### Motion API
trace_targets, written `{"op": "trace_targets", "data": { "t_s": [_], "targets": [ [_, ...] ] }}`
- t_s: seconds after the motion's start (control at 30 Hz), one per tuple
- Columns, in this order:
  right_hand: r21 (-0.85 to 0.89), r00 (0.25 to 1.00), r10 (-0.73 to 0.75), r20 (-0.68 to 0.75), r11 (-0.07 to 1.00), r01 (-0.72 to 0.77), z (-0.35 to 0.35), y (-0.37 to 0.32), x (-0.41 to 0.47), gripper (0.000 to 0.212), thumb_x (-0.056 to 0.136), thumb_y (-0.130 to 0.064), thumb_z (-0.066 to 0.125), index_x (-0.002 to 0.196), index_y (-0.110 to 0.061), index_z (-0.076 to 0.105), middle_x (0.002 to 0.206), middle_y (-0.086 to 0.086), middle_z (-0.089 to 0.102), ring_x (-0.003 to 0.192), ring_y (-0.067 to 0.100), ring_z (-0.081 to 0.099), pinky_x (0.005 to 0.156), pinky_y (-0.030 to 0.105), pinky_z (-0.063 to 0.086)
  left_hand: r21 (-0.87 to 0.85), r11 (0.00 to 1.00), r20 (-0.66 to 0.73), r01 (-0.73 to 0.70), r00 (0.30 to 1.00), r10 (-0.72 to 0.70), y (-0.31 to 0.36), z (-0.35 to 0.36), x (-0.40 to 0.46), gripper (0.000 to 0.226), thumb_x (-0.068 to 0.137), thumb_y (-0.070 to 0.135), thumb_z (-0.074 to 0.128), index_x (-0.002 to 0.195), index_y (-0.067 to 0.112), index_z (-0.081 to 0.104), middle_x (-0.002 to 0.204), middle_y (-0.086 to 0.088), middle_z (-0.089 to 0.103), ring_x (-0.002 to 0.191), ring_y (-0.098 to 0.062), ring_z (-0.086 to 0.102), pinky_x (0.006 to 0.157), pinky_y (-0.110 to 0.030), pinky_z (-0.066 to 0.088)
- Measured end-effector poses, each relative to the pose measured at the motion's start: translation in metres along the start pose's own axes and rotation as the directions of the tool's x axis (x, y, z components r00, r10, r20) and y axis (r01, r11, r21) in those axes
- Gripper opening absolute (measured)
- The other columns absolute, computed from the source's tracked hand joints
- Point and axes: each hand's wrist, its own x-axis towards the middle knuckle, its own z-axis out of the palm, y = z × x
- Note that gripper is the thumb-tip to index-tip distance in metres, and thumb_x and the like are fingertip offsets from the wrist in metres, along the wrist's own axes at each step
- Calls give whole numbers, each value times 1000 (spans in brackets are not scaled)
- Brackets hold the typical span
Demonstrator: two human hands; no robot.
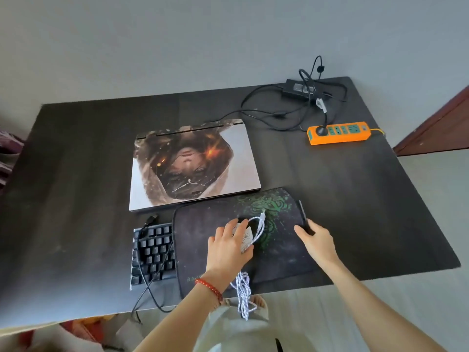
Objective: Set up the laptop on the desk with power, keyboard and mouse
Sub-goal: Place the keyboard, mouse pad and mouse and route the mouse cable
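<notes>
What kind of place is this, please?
Probably a home desk in a room: a closed laptop, a keyboard, and an orange power strip on a dark desk.

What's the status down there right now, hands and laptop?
Left hand holds white mouse; right hand grips mouse pad edge. Laptop closed. Pad overlaps keyboard.

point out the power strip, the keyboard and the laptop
power strip (338, 133), head view, middle of its orange body
keyboard (154, 252), head view, on its dark keys
laptop (193, 166), head view, centre of closed lid
</notes>
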Motion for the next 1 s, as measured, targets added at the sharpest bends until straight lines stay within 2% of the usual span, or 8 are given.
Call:
{"op": "trace_targets", "data": {
  "t_s": [0.07, 0.2, 0.4, 0.53, 0.7, 0.83, 0.9, 1.0],
  "targets": [
    [-68, 999, -8, -53, 998, 5, 2, 3, -5, 46, 90, -24, 56, 132, -5, 47, 130, 15, 55, 117, 30, 52, 93, 27, 39, -18, 1000, 8, -9, 1000, 9, 0, 2, 5, 61, 84, 41, 51, 140, 30, 28, 146, 1, 33, 125, -24, 37, 97, -42, 37],
    [-237, 950, -210, -233, 959, 153, 4, -2, -13, 29, 90, -12, 54, 116, -2, 60, 114, 13, 65, 108, 30, 56, 85, 32, 45, -12, 1000, -1, -13, 1000, 13, 1, 6, 8, 62, 83, 41, 53, 139, 30, 29, 145, 1, 35, 124, -25, 38, 96, -42, 39],
    [-175, 980, 185, -78, 965, -197, -1, -5, -15, 22, 83, -32, 61, 95, -14, 56, 86, 3, 64, 77, 21, 56, 67, 30, 40, -46, 999, -39, -11, 999, 9, 2, 1, 8, 61, 84, 42, 54, 139, 29, 31, 143, 1, 36, 121, -25, 40, 94, -41, 40],
    [211, 948, 314, 60, 924, -320, -10, -10, -24, 10, 81, -15, 66, 79, -6, 64, 104, 19, 66, 88, 29, 58, 65, 31, 36, -198, 980, -135, 32, 989, -60, -3, -19, 8, 57, 83, 35, 58, 136, 26, 38, 138, -1, 42, 114, -28, 44, 91, -43, 41],
    [472, 940, 234, -249, 877, -94, -28, -34, -25, 13, 83, -8, 63, 93, 0, 65, 110, 23, 64, 101, 33, 60, 79, 40, 46, -201, 977, -168, 68, 980, -103, -22, -41, 12, 58, 84, 30, 59, 137, 22, 38, 139, -5, 43, 115, -32, 43, 93, -45, 42],
    [872, 899, 374, -229, 489, 18, -40, -45, -16, 51, 87, -14, 61, 133, -9, 42, 136, 11, 50, 119, 24, 51, 105, 40, 39, -120, 992, -137, 29, 989, -45, -22, -47, 18, 59, 84, 34, 57, 138, 24, 35, 140, -3, 40, 116, -30, 42, 94, -44, 40],
    [843, 893, 415, -175, 531, -82, -26, -42, -19, 66, 87, -18, 61, 142, -11, 26, 145, 10, 39, 129, 29, 42, 110, 45, 34, -57, 998, -103, -2, 995, -4, -18, -43, 21, 60, 85, 37, 56, 139, 27, 32, 142, -2, 37, 119, -29, 41, 95, -45, 39],
    [637, 847, 467, -255, 740, -217, 7, -35, -31, 64, 89, -17, 57, 143, -10, 23, 148, 12, 34, 132, 32, 38, 109, 43, 33, 46, 998, -37, -48, 998, 50, -15, -30, 22, 62, 87, 42, 51, 141, 29, 25, 147, -1, 29, 124, -27, 36, 96, -45, 38]
  ]
}}
